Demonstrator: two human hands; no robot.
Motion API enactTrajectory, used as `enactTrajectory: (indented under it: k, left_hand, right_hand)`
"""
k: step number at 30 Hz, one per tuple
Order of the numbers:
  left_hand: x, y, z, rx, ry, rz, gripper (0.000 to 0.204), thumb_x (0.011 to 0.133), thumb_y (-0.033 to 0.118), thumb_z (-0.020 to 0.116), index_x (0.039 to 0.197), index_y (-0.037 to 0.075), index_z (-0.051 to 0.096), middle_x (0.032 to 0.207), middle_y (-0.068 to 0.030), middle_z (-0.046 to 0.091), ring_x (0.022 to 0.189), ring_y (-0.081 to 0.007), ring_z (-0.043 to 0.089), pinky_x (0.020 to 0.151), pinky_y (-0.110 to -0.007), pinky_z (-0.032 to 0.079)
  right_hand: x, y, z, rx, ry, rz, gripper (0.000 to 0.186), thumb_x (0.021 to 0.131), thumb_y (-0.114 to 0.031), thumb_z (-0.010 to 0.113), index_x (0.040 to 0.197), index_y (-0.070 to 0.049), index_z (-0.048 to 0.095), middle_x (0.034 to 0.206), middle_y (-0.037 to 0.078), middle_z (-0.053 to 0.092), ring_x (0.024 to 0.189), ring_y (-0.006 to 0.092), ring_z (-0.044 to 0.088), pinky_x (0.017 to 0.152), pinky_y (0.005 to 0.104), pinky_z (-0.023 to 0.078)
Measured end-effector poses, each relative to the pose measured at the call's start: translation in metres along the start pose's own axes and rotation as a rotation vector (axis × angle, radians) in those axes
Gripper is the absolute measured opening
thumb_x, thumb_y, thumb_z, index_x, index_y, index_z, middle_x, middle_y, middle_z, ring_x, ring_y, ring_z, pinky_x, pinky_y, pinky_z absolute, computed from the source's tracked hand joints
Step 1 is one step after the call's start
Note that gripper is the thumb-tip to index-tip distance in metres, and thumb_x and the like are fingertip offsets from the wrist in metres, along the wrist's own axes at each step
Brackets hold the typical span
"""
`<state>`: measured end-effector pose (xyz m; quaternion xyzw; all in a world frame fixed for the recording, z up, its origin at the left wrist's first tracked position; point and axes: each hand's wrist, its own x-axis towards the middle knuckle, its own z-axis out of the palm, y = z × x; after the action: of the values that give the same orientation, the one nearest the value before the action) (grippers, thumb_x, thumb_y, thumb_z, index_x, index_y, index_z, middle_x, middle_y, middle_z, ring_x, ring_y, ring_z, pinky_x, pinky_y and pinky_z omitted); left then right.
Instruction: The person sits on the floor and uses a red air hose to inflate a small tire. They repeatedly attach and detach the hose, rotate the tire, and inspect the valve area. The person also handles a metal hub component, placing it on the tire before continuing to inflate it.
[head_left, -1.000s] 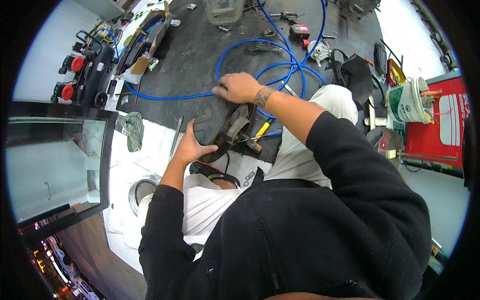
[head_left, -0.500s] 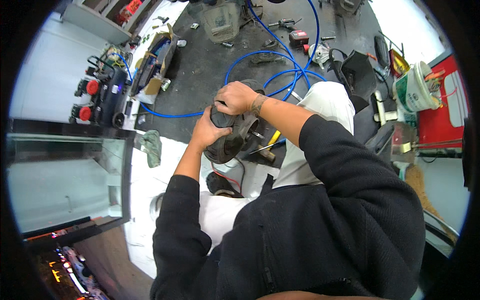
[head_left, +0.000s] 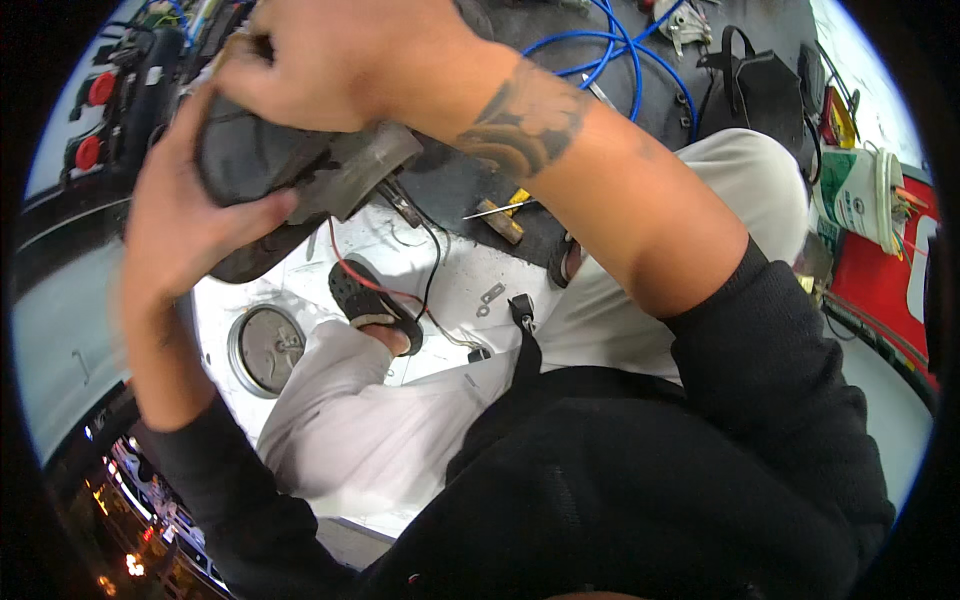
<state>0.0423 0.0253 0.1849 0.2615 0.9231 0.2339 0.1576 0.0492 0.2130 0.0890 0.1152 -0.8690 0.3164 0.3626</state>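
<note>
A dark, rounded part (head_left: 262,165) with a grey cylindrical fitting (head_left: 377,160) is raised in the upper left of the view, with black and red wires dangling beneath it. My left hand (head_left: 185,205) grips it from the left, thumb across its lower side. My right hand (head_left: 335,60) is curled over its top edge, its fingertips partly hidden. Beyond my right forearm lie a wooden-looking block (head_left: 498,220), a yellow-handled tool (head_left: 518,200) and a thin metal rod (head_left: 480,213).
Looped blue hose (head_left: 630,70) and a black bag (head_left: 740,95) lie on the dark mat. A white bucket (head_left: 858,205) stands before a red panel (head_left: 868,285). A round metal dish (head_left: 262,347) is by my legs; a compressor (head_left: 100,95) stands at upper left.
Both my hands have raised the dark part toward the camera and leftward. My right hand closed onto its top edge during the last second. The view has shifted, showing more floor.
</note>
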Motion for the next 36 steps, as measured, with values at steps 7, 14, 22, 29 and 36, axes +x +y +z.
enactTrajectory:
  k: [7, 14, 22, 29, 36]
  left_hand:
    - [0.105, -0.106, 0.094, 0.113, 0.118, 0.162, 0.108, 0.071, 0.059, 0.090, 0.153, -0.001, 0.051, 0.143, -0.0301, 0.063, 0.135, -0.0446, 0.060, 0.113, -0.049, 0.048]
    - [0.075, -0.113, 0.108, -0.007, 0.086, 0.134, 0.111, 0.070, 0.057, 0.092, 0.158, 0.008, 0.046, 0.149, -0.0275, 0.058, 0.137, -0.0450, 0.057, 0.113, -0.049, 0.049]
    - [0.028, -0.156, 0.119, -0.176, -0.011, 0.155, 0.117, 0.068, 0.038, 0.098, 0.163, 0.010, 0.036, 0.139, -0.0294, 0.067, 0.128, -0.0443, 0.067, 0.109, -0.048, 0.052]
    - [0.036, -0.139, 0.123, -0.052, -0.094, 0.078, 0.116, 0.065, 0.039, 0.098, 0.158, 0.001, 0.040, 0.136, -0.0295, 0.068, 0.124, -0.0432, 0.069, 0.108, -0.047, 0.053]
    - [0.050, -0.105, 0.085, -0.082, -0.071, -0.008, 0.114, 0.064, 0.036, 0.100, 0.153, -0.008, 0.043, 0.139, -0.0299, 0.065, 0.129, -0.0391, 0.065, 0.112, -0.045, 0.049]
  right_hand:
    - [-0.057, 0.088, 0.089, -0.113, -0.455, 0.112, 0.033, 0.098, -0.034, 0.057, 0.098, -0.007, 0.076, 0.099, 0.018, 0.075, 0.097, 0.0367, 0.073, 0.080, 0.0527, 0.059]
    - [-0.059, 0.133, 0.081, 0.034, -0.494, 0.269, 0.033, 0.102, -0.029, 0.052, 0.115, -0.005, 0.071, 0.118, 0.020, 0.071, 0.111, 0.0418, 0.068, 0.095, 0.0527, 0.055]
    - [-0.064, 0.121, 0.054, 0.101, -0.490, 0.487, 0.043, 0.103, -0.036, 0.052, 0.118, -0.002, 0.074, 0.118, 0.023, 0.074, 0.112, 0.0453, 0.067, 0.102, 0.0541, 0.051]
    - [-0.078, 0.081, 0.052, 0.098, -0.160, -0.050, 0.035, 0.092, -0.034, 0.068, 0.104, -0.003, 0.078, 0.104, 0.015, 0.076, 0.101, 0.0366, 0.071, 0.097, 0.0477, 0.053]
    - [-0.041, 0.092, 0.053, 0.165, -0.157, -0.004, 0.035, 0.092, -0.036, 0.066, 0.096, -0.005, 0.081, 0.095, 0.016, 0.078, 0.093, 0.0356, 0.074, 0.089, 0.0477, 0.056]
